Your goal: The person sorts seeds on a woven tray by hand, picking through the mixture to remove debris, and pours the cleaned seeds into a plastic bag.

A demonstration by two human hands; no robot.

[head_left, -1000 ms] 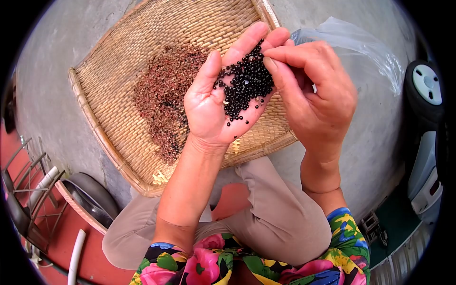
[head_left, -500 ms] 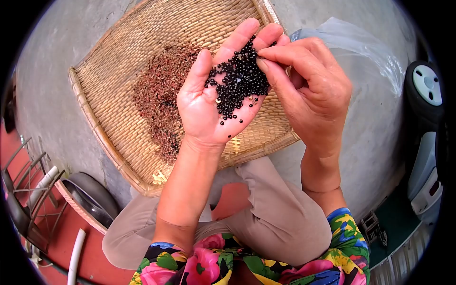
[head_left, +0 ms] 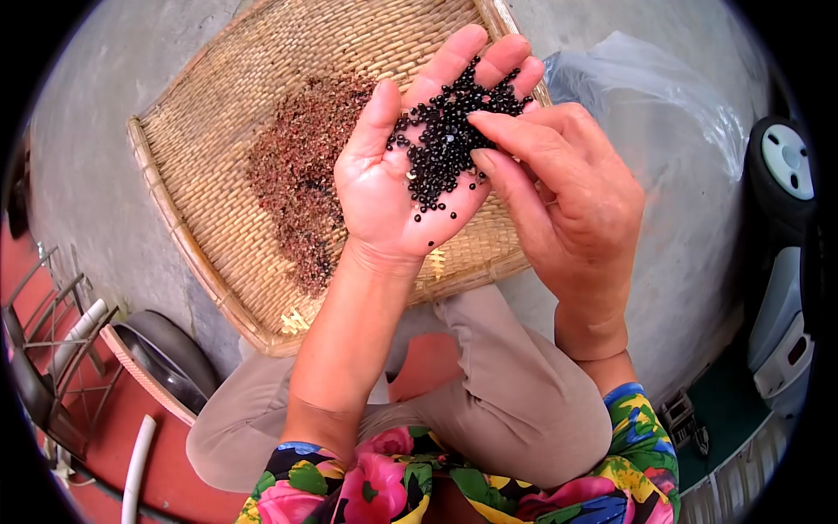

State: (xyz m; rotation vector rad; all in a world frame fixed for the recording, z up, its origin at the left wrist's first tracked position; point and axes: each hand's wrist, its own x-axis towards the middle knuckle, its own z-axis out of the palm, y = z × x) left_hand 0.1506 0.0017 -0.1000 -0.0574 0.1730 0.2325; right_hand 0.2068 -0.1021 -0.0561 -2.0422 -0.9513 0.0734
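My left hand (head_left: 375,205) is palm up with its fingers stretched out, cradling a heap of small, round, shiny black seeds (head_left: 441,162). A few pale bits lie among them. Over the right side of this heap is my right hand (head_left: 572,201), its thumb and index fingertips a little apart and near or touching the seeds; nothing shows between them. Its other fingers are curled and partly hidden. Under both hands lies a woven bamboo tray (head_left: 196,157), bearing a pile of reddish-brown grainy material (head_left: 301,175) with dark seeds mixed in.
A clear plastic bag (head_left: 650,96) lies on the grey floor at upper right. Wheeled equipment (head_left: 781,162) stands along the right edge. At lower left are a dark round basin-like object (head_left: 166,358), a metal frame (head_left: 65,349) and a white pipe (head_left: 140,463).
My right thumb and index finger have gone from pinched together near my left fingers to parted, lower over the seeds. My left hand has shifted slightly up and right.
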